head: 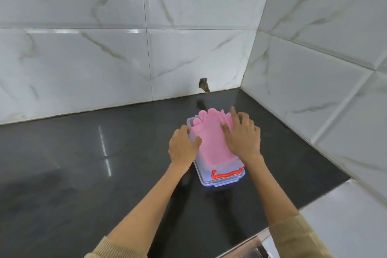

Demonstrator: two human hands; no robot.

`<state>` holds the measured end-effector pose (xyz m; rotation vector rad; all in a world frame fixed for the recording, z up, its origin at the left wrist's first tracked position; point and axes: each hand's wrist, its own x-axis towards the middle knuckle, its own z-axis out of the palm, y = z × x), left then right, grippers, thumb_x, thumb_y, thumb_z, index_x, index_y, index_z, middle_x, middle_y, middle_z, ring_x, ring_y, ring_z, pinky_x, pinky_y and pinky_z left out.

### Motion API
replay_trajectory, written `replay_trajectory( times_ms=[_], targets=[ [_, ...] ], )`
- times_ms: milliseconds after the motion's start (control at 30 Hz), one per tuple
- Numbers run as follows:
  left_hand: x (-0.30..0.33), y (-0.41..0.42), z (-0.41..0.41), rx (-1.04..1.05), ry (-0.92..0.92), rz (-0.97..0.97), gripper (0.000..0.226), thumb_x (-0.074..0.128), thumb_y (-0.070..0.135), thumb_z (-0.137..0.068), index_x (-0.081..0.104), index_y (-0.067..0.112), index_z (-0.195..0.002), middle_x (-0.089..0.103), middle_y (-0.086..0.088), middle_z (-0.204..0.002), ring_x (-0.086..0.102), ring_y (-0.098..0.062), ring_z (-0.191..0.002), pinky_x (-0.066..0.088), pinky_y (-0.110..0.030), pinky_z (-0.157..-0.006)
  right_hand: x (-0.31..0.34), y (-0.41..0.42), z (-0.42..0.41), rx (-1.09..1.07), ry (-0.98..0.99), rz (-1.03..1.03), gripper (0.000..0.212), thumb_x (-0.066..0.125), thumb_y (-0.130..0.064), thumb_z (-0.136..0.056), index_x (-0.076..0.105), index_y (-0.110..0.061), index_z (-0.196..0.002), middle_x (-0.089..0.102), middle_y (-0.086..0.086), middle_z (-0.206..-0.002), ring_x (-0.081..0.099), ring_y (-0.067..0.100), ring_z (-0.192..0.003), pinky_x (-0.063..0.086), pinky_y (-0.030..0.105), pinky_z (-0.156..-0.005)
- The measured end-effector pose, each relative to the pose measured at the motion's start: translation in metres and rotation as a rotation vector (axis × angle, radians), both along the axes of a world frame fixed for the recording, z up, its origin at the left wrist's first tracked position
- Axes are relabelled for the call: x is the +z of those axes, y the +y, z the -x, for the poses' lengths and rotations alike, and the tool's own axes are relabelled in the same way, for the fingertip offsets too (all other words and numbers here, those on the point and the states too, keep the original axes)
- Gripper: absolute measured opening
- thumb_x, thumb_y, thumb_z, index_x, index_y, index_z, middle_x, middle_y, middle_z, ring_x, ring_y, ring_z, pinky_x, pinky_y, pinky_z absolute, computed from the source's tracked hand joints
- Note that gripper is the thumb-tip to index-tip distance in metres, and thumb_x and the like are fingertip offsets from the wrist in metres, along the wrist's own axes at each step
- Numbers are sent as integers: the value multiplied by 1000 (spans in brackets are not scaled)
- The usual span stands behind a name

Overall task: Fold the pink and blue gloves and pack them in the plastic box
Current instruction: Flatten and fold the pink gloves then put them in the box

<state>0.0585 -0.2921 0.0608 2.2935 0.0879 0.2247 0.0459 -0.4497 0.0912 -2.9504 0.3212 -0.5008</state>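
Observation:
A clear plastic box [222,181] with a red handle [227,174] at its near end stands on the black counter. Pink gloves [210,136] lie flat across its top, fingers pointing to the wall and reaching past the far rim. My left hand [183,146] rests on the box's left edge, its thumb touching the glove's side. My right hand [243,134] lies spread, palm down, on the right part of the gloves. No blue glove shows.
The black polished counter [94,163] runs into a corner of white marble tiles [303,90]. A small hole in the wall [204,85] sits just behind the box. A metal sink edge [257,245] shows at the bottom right.

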Motion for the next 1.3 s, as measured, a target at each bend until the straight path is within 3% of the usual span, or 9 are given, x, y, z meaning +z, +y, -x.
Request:
replay_trajectory(
  times_ms=[167,367,533,733,867,967,1067,1200,1300],
  targets=[
    [-3,2,-2,-32,12,67,38,63,37,-87,52,14,-115,61,-6,-109,61,-20,-93,51,-29,-79,-21,18,-4,75,91,50,52,34,-28,-99,15,-22,-147,22,7,-156,27,29,-141,27,47,-113],
    [-7,4,-2,-30,52,114,35,59,37,-90,52,13,-114,63,-5,-111,59,-15,-88,48,-24,-76,-17,15,-5,-159,83,-130,60,47,-34,-96,26,-1,-142,44,18,-141,47,31,-126,43,36,-103],
    [-9,4,0,-23,17,125,30,57,34,-91,52,13,-112,60,-5,-111,58,-16,-90,49,-26,-76,-9,19,-3,-152,-29,-108,28,52,-27,-95,56,-6,-113,60,12,-113,59,22,-101,49,30,-90],
    [1,5,10,-31,-48,63,26,56,31,-92,57,13,-110,59,-5,-109,60,-21,-97,52,-31,-84,0,22,4,36,-1,-92,23,40,-19,-99,45,-4,-116,55,15,-113,62,26,-89,50,31,-74],
    [23,11,19,-124,171,151,32,57,44,-88,58,13,-80,58,1,-73,61,-20,-69,48,-23,-56,27,18,9,178,-5,-113,23,31,-26,-101,40,-5,-103,61,16,-99,58,34,-72,39,37,-61],
    [47,19,25,-279,632,385,60,60,65,-77,62,7,-86,62,-4,-71,59,-16,-53,51,-22,-48,66,10,9,267,-15,-206,22,32,-27,-100,40,-7,-103,57,12,-92,54,33,-79,37,37,-67],
    [57,29,21,-425,869,640,94,66,75,-58,58,0,-115,72,-11,-96,70,-19,-76,56,-28,-67,107,1,4,404,-41,-482,19,36,-23,-99,41,-7,-92,48,3,-78,44,20,-71,36,36,-66],
    [59,23,15,-559,759,1223,111,92,51,-30,51,13,-127,63,-13,-121,61,-30,-111,48,-42,-97,124,-13,-10,421,52,-837,35,37,-26,-100,53,3,-112,64,19,-108,59,24,-90,48,40,-85],
    [53,12,1,-431,595,1494,67,84,28,-67,54,14,-126,67,-9,-114,64,-27,-104,56,-44,-87,98,-15,-19,388,196,-879,32,35,-23,-101,57,-2,-112,65,9,-107,60,18,-90,50,37,-85]
  ],
)
